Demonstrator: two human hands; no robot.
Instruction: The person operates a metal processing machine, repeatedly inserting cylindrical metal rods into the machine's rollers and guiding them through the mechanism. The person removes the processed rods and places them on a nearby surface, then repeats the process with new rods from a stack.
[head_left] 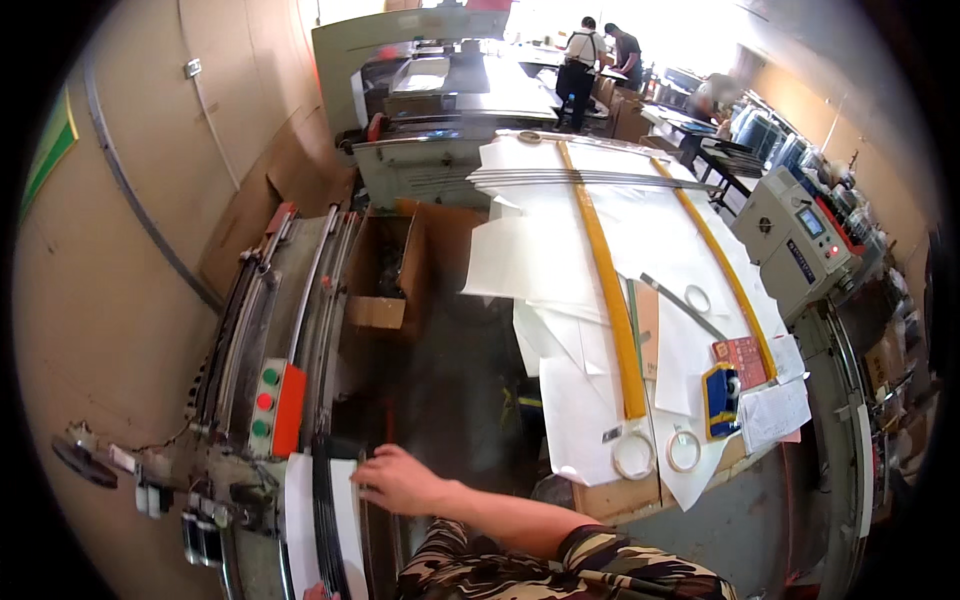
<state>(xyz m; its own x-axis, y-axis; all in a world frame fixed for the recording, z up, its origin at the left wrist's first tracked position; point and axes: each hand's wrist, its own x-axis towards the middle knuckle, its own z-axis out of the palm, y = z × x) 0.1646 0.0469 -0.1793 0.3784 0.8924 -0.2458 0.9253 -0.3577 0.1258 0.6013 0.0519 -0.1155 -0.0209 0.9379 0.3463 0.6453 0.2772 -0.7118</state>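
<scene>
A bundle of long thin black strips (325,520) lies lengthwise over a white sheet (300,525) on the machine at my left. My right hand (400,482) reaches in from the right, palm down, its fingers loosely bent and apart at the sheet's right edge. Nothing shows in its grasp. Of my left hand (318,593) only a little shows at the bottom edge, beside the strips; whether it grips them is hidden. Close ahead of the strips is the machine's orange control box (289,410) with green and red buttons.
On my right, a table with white sheets (515,255) bears two yellow bars (605,290), tape rolls (633,455), a blue-and-yellow tool (720,400) and long thin rods (600,178). An open cardboard box (376,312) stands ahead. Other people (582,60) are at the back.
</scene>
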